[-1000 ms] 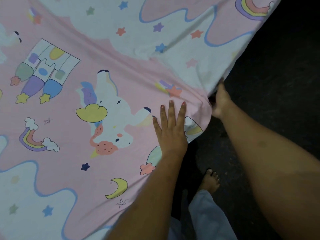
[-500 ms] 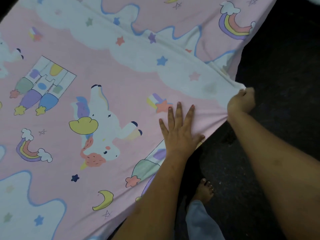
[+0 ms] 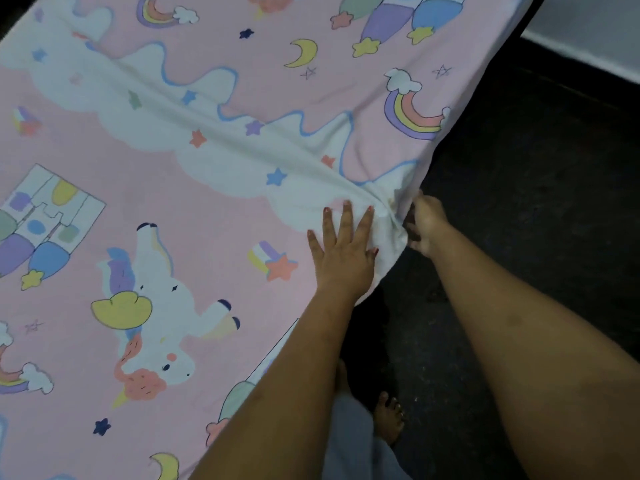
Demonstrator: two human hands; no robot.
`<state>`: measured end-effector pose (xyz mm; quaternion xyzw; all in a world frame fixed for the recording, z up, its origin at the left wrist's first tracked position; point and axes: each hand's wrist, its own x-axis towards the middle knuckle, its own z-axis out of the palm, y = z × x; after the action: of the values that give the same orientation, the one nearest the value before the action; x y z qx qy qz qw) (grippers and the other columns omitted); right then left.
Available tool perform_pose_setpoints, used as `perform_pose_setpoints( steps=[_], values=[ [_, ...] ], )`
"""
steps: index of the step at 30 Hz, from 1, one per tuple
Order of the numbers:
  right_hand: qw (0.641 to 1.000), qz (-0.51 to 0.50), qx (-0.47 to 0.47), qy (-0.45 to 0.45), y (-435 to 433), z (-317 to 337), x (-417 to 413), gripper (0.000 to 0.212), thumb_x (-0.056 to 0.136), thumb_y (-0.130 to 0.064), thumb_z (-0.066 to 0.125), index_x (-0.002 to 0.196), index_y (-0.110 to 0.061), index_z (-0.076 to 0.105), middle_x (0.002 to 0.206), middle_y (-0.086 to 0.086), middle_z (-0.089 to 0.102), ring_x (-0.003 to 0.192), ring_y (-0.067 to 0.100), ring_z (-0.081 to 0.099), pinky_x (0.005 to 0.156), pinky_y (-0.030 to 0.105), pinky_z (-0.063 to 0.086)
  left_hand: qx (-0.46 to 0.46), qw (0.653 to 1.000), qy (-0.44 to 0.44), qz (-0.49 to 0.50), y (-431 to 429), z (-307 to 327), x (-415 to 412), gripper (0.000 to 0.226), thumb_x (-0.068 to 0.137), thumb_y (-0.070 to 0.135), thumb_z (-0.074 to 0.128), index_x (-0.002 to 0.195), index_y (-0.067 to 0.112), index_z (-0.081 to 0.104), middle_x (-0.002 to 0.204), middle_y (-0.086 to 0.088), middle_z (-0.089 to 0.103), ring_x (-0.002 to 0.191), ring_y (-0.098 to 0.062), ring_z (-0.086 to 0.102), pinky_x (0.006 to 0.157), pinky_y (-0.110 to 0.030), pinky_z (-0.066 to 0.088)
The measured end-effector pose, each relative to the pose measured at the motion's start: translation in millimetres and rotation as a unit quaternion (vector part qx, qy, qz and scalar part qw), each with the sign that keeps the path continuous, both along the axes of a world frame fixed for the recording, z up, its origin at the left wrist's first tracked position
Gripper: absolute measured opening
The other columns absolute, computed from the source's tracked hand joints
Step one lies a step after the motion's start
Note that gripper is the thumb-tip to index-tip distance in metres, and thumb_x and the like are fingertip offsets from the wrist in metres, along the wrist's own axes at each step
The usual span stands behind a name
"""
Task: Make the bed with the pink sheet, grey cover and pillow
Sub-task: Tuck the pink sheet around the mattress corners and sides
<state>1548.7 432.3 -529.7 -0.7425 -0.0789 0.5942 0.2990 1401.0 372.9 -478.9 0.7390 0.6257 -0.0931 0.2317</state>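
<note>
The pink sheet (image 3: 194, 209), printed with unicorns, rainbows, clouds and stars, lies spread over the bed and fills most of the view. My left hand (image 3: 343, 251) lies flat on it near the right edge, fingers spread, pressing the cloth down. My right hand (image 3: 427, 223) is just over that edge, closed on the hanging border of the sheet. Creases run from that grip up and left across the sheet. Neither the grey cover nor the pillow is in view.
Dark floor (image 3: 540, 202) lies to the right of the bed. My bare foot (image 3: 389, 419) and a light trouser leg (image 3: 349, 441) stand close to the bed's edge. A pale wall base (image 3: 588, 39) shows at the top right.
Both hands have shifted further along the bed's right edge. The right hand is lower on the side and still grips the border; new creases fan out from it.
</note>
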Motion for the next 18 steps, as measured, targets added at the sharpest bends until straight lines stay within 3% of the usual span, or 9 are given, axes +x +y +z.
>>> perform_pose_setpoints(
  steps=[2,5,8,12,16,18],
  values=[
    [0.999,-0.017,0.005,0.051,20.8,5.8,4.6,0.050,0.094,-0.054,0.038,0.134,-0.026,0.047,0.122,0.003,0.059,0.103,0.024,0.060,0.063,0.032,0.051,-0.002,1.000,0.005,-0.007,15.6,-1.9,10.7,0.063,0.100,0.044,0.030,0.149,0.035,-0.009,0.158,0.003,-0.018,0.143,-0.029,-0.022,0.111,-0.060,-0.006],
    [0.994,-0.052,0.007,0.091,46.0,17.3,2.9,0.046,0.094,-0.055,0.039,0.115,-0.018,0.057,0.097,0.005,0.064,0.081,0.022,0.062,0.061,0.030,0.051,0.020,1.000,0.001,0.006,30.8,-6.8,25.1,0.067,0.099,0.045,0.031,0.148,0.035,-0.012,0.158,0.003,-0.017,0.143,-0.031,-0.021,0.110,-0.061,-0.006],
    [0.990,-0.094,0.021,0.103,64.5,13.8,-2.0,0.034,0.096,-0.034,0.043,0.122,-0.017,0.056,0.111,0.010,0.066,0.093,0.028,0.065,0.068,0.035,0.055,0.056,0.998,0.006,0.004,37.3,-9.3,27.1,0.063,0.097,0.046,0.032,0.151,0.031,0.003,0.160,0.000,0.001,0.145,-0.036,-0.004,0.108,-0.065,0.007],
    [0.984,-0.168,0.050,0.000,73.2,7.0,-10.5,0.026,0.097,-0.009,0.038,0.121,-0.011,0.051,0.114,0.011,0.061,0.099,0.029,0.062,0.088,0.045,0.054,0.086,0.996,0.019,0.000,42.6,-17.4,27.1,0.062,0.089,0.050,0.027,0.146,0.025,0.030,0.151,-0.004,0.036,0.136,-0.037,0.035,0.097,-0.063,0.033],
    [0.968,-0.210,0.043,-0.128,70.2,4.9,-5.0,0.022,0.100,-0.012,0.034,0.116,-0.006,0.049,0.111,0.011,0.056,0.098,0.025,0.059,0.085,0.038,0.052,0.111,0.994,-0.008,0.001,51.7,-19.2,39.8,0.057,0.093,0.049,0.025,0.146,0.027,0.031,0.152,-0.004,0.034,0.139,-0.033,0.031,0.104,-0.059,0.020],
    [0.955,-0.227,0.053,-0.182,78.5,8.4,13.7,0.025,0.101,-0.013,0.030,0.118,-0.004,0.047,0.113,0.013,0.053,0.101,0.026,0.057,0.088,0.038,0.051,0.112,0.993,-0.034,0.010,63.1,-17.1,48.5,0.055,0.093,0.046,0.029,0.145,0.027,0.033,0.151,-0.003,0.036,0.139,-0.030,0.032,0.106,-0.058,0.022]
  ],
)
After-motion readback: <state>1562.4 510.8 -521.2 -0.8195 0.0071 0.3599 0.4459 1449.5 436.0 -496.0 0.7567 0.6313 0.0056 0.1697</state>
